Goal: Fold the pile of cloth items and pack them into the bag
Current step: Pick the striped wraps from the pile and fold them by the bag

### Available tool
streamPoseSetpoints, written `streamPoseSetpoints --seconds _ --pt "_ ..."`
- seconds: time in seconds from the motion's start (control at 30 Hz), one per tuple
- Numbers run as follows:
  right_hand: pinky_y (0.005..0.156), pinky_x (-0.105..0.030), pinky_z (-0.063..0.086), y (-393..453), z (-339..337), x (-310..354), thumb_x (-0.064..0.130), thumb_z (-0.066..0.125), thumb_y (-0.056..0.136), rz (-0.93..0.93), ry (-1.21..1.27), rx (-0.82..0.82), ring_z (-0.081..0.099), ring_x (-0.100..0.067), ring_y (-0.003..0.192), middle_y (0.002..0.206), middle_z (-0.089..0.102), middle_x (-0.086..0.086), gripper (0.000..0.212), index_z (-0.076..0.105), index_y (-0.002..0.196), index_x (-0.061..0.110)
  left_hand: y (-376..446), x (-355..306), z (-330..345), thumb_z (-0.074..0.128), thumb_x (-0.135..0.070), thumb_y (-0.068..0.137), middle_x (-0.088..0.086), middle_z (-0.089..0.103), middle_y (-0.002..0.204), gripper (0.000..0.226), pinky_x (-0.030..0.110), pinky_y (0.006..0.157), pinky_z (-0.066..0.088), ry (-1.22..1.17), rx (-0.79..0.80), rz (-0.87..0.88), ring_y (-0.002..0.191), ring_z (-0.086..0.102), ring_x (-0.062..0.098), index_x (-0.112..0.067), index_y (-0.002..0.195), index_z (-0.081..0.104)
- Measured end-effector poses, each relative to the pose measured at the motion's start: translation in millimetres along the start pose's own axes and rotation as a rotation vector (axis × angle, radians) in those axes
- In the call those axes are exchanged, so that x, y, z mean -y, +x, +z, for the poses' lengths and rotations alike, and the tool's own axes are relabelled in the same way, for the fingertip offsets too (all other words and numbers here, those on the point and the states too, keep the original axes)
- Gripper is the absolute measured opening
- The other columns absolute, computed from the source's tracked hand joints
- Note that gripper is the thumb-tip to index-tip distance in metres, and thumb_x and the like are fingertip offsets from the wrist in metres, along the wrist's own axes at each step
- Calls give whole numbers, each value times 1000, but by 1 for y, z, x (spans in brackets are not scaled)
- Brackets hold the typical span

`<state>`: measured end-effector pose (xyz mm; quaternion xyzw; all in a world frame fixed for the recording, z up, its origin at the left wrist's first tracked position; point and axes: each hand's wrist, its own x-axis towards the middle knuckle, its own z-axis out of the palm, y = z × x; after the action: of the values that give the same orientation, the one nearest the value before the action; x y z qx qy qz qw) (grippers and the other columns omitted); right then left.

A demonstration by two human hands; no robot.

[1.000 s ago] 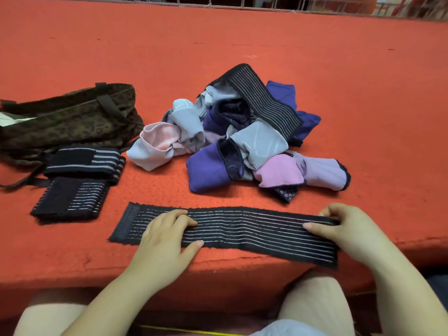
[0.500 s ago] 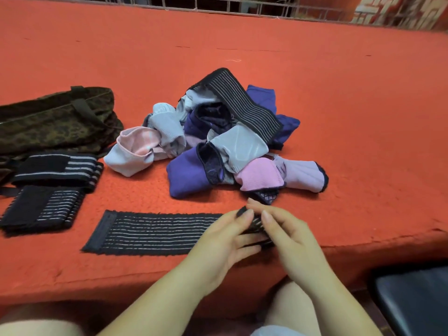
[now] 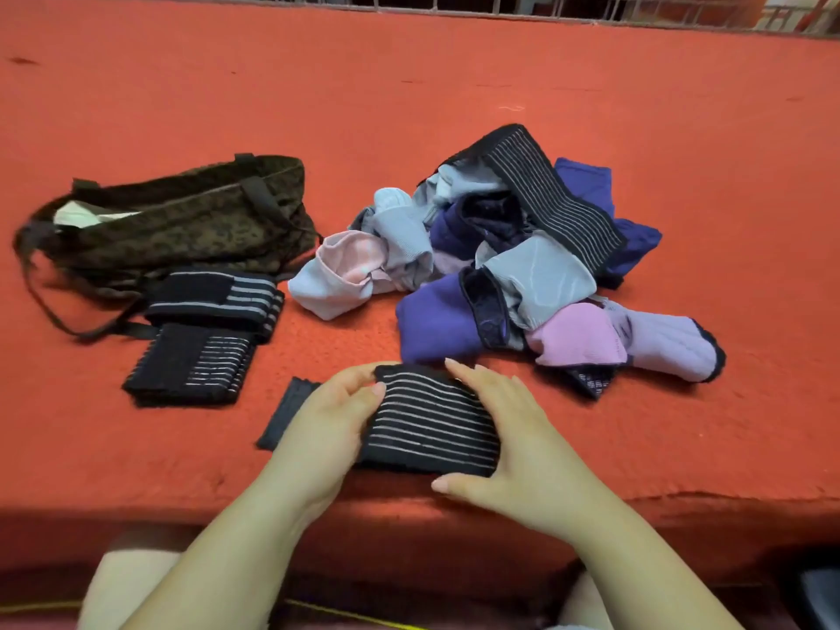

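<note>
Camouflage bag (image 3: 182,225) (mouth open), white item (image 3: 86,216) inside

An orange-red cloth covers the bench (image 3: 682,129); a metal railing (image 3: 500,6) runs along its far edge.

The black band (image 3: 432,425) with thin white stripes is folded over, and one end (image 3: 284,418) still sticks out flat at its left. Two folded bands (image 3: 200,334) lie touching just beside the camouflage bag (image 3: 182,220), which lies on its side. The pile (image 3: 509,266) holds purple, grey and pink cloths and another striped band.
</note>
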<state>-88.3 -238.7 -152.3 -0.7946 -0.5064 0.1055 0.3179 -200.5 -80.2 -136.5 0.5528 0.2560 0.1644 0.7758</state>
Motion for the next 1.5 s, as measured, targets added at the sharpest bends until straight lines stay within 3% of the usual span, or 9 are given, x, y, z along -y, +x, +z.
streamPoseSetpoints --seconds 0.17,0.33,0.5,0.6,0.73,0.97,1.23,1.4,1.5 --pt "108 -42 33 19 30 1 52 62 68 -96 -102 -22 45 -13 123 132 48 9 82 33 143 33 -3 8 -42 46 -3 96 2 67 79 29 29 71 46 159 -231 40 74 61 15 -17 120 54" --pt "100 -34 37 39 48 15 64 60 66 -94 -151 -20 50 -14 112 124 51 10 84 39 141 33 -9 4 -64 63 -1 85 1 67 94 50 13 58 48 154 -227 -3 66 65 2 -25 124 42" --pt "101 -31 30 45 57 26 74 56 60 -75 -179 3 45 -14 115 128 46 10 93 37 142 37 -5 4 -88 69 9 77 11 65 86 41 33 74 50 372 -286 92 74 63 25 -27 88 52" --pt "103 -27 19 45 61 31 76 53 60 -48 -191 20 38 -14 124 138 41 8 91 37 142 40 -1 6 -91 74 -5 77 -9 57 75 30 15 70 40 742 -354 174 70 55 12 -31 79 59" --pt "109 -25 13 45 66 32 76 47 64 -18 -199 59 31 -15 132 146 35 7 87 36 143 40 -4 9 -88 70 -7 81 -20 50 87 27 -1 73 32 968 -392 307 72 49 -1 -26 99 66" --pt "117 -28 -2 41 73 35 82 28 69 30 -232 101 20 -10 140 153 25 7 87 36 143 37 2 22 -94 64 -14 87 -6 62 118 31 27 98 40 1114 -417 326 107 55 17 -19 118 66" --pt "114 -32 -6 24 74 27 85 -6 73 101 -345 60 18 -18 145 157 23 1 95 33 145 37 -1 35 -98 47 -38 84 6 67 113 44 42 72 53 1448 -360 374 86 62 29 -12 112 70" --pt "111 -22 -15 8 53 15 82 3 64 240 -357 90 -3 -7 146 159 1 9 94 13 148 41 -7 39 -99 37 -42 84 18 60 126 56 49 78 51 1636 -291 317 103 61 37 -9 117 67" --pt "111 -21 -12 -4 41 6 79 6 62 316 -330 73 -3 -4 146 160 0 8 95 13 148 40 -10 35 -85 39 -36 81 16 57 130 49 53 88 47 1514 -297 429 117 49 33 -12 113 68"
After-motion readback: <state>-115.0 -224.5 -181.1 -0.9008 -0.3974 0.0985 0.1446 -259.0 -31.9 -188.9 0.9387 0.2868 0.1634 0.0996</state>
